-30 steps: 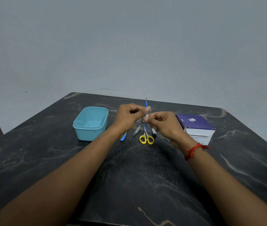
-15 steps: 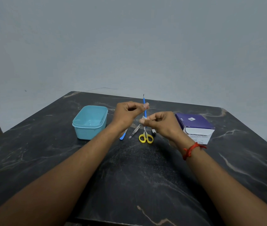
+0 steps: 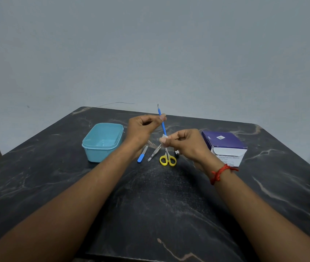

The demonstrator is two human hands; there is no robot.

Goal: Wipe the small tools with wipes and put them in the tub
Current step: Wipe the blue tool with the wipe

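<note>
Two bare hands work above the middle of a dark, marble-patterned table [image 3: 150,205] with pale veins and a matte, speckled surface. The left hand [image 3: 141,128] pinches the upper shaft of a slim blue tool [image 3: 162,123] between thumb and forefinger, remaining fingers curled in. The tool is a thin plastic rod, held near upright and tilted slightly, ending in a fine dark metal tip at the top. The right hand [image 3: 185,142] has thumb and forefinger pressed together on a small white wipe [image 3: 164,137] folded around the lower end of the rod; a red thread band [image 3: 220,173] circles that wrist.

On the table beneath the hands, toward the far edge, lie in a row: a flat blue-handled file [image 3: 142,157], steel tweezers [image 3: 154,153], small scissors [image 3: 167,158] with yellow loop handles and bright blades, and a small metal item [image 3: 177,152] partly hidden by the right hand, type not discernible.

Toward the far left corner stands the tub [image 3: 101,142], a rounded rectangular container of smooth light-blue plastic with a raised rim, open and upright. Toward the far right corner sits a cardboard box [image 3: 224,144], purple on top, white on the near face with printed text too small to read.
</note>
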